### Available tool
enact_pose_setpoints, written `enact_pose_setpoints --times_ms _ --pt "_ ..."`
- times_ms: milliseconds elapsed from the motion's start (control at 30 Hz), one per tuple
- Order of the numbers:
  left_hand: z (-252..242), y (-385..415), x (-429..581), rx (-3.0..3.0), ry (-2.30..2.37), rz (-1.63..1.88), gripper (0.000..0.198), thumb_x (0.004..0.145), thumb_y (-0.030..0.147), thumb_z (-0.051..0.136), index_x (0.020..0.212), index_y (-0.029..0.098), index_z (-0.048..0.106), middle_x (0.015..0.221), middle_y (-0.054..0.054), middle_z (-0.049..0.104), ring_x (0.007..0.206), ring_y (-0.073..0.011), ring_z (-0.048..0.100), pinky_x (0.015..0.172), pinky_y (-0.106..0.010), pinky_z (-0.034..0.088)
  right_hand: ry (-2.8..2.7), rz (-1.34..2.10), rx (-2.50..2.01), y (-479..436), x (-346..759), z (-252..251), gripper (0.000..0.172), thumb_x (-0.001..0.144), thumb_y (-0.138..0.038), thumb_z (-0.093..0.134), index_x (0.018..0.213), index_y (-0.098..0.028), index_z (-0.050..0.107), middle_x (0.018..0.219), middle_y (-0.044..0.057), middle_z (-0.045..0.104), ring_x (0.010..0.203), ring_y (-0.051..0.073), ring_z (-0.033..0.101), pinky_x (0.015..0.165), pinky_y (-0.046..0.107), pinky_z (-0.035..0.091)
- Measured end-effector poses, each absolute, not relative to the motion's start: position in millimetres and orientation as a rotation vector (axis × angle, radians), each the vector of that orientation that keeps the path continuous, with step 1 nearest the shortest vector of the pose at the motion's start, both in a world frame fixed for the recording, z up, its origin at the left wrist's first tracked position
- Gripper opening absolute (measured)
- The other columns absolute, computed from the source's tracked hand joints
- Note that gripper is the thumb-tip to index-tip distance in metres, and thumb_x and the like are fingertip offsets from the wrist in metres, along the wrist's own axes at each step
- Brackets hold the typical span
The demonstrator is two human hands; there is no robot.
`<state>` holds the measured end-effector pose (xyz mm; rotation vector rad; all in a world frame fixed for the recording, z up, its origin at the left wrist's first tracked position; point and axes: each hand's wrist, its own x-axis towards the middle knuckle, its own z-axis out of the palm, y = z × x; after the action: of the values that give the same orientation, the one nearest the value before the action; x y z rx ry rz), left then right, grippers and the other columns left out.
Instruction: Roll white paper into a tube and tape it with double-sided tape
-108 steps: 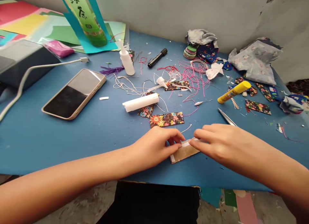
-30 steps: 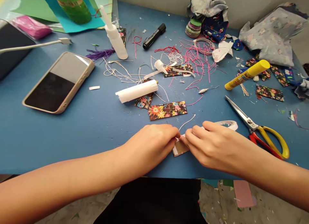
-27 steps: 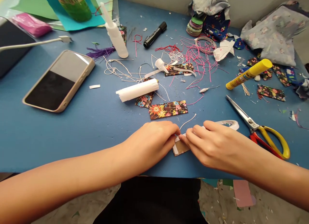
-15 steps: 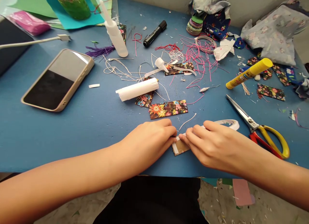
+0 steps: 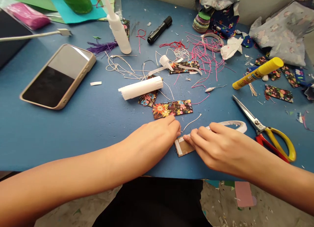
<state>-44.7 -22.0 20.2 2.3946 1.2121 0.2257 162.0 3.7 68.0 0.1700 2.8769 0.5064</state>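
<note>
A small brown cardboard strip [image 5: 185, 146] lies near the table's front edge, white tape along its left end and its far edge. My right hand [image 5: 216, 142] is closed over the strip's right part, thumb and fingers pressing the tape down. From under that hand a roll of white double-sided tape [image 5: 241, 126] sticks out. Just off the strip's left corner, my left hand [image 5: 162, 134] is closed, fingers curled under; whatever they hold is hidden. A flower-patterned strip [image 5: 173, 109] and a short white string [image 5: 192, 122] lie just beyond my hands.
Scissors [image 5: 265, 130] and a yellow glue stick [image 5: 257, 73] lie to the right. Further back are a white tube [image 5: 141, 87], a glue bottle [image 5: 119, 32], a black marker [image 5: 160, 29] and tangled pink thread [image 5: 203, 54]. At left rests a phone [image 5: 57, 76].
My left hand has drawn slightly back from the cardboard strip's corner, uncovering more of its taped edge. The right hand keeps its place on the strip. The whole view has shifted a little.
</note>
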Motion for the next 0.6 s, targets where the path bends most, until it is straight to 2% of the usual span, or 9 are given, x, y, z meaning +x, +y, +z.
enact_pose_setpoints --times_ms 133,267,333,400,467,533,600 --pt "33 -16 -50 2.434 1.502 0.296 0.018 0.097 0.02 0.032 0.092 0.017 0.049 0.086 -0.004 0.055 0.071 -0.016 0.056 0.056 -0.024 0.037 2.875 0.517 0.164 3 162 69 0.017 0.082 -0.015 0.054 0.087 -0.014 0.071 0.075 0.007 0.061 0.062 0.018 0.045 0.057 0.034 0.022" --pt "46 -16 -50 2.491 1.681 0.342 0.024 0.097 0.025 0.032 0.084 0.017 0.05 0.067 -0.002 0.052 0.059 -0.0141 0.054 0.048 -0.022 0.032 2.859 0.516 0.166 2 161 70 0.016 0.081 -0.015 0.054 0.083 -0.014 0.07 0.077 0.008 0.062 0.062 0.019 0.046 0.056 0.034 0.022" --pt "46 -21 -46 2.652 1.455 0.343 0.029 0.097 0.028 0.034 0.075 0.018 0.049 0.061 -0.001 0.049 0.057 -0.0139 0.052 0.046 -0.022 0.032 2.847 0.506 0.174 2 160 71 0.015 0.079 -0.015 0.054 0.081 -0.014 0.07 0.074 0.008 0.061 0.062 0.019 0.046 0.056 0.034 0.023" --pt "41 -29 -41 2.805 1.105 0.307 0.024 0.095 0.024 0.04 0.074 0.018 0.051 0.064 -0.001 0.052 0.057 -0.0147 0.052 0.043 -0.024 0.034 2.84 0.49 0.184 1 158 71 0.015 0.078 -0.015 0.055 0.08 -0.014 0.069 0.072 0.008 0.06 0.062 0.019 0.046 0.056 0.034 0.024" --pt "34 -36 -36 2.852 0.92 0.217 0.012 0.09 0.013 0.045 0.087 0.015 0.056 0.073 -0.003 0.056 0.058 -0.0158 0.053 0.042 -0.026 0.037 2.835 0.463 0.194 0 158 72 0.013 0.078 -0.015 0.055 0.079 -0.015 0.069 0.074 0.008 0.061 0.063 0.019 0.047 0.056 0.034 0.025" --pt "28 -41 -34 2.843 0.885 0.13 0.016 0.088 0.009 0.045 0.099 0.012 0.057 0.079 -0.005 0.057 0.062 -0.0163 0.054 0.044 -0.026 0.042 2.849 0.431 0.19 1 159 73 0.013 0.079 -0.015 0.055 0.079 -0.015 0.068 0.076 0.009 0.063 0.064 0.019 0.048 0.058 0.034 0.027" --pt "24 -42 -32 2.81 0.894 0.067 0.019 0.087 0.008 0.046 0.102 0.011 0.058 0.08 -0.005 0.057 0.064 -0.0164 0.054 0.045 -0.025 0.045 2.872 0.418 0.187 4 163 75 0.014 0.081 -0.015 0.054 0.081 -0.014 0.068 0.078 0.01 0.065 0.067 0.019 0.05 0.061 0.035 0.03"
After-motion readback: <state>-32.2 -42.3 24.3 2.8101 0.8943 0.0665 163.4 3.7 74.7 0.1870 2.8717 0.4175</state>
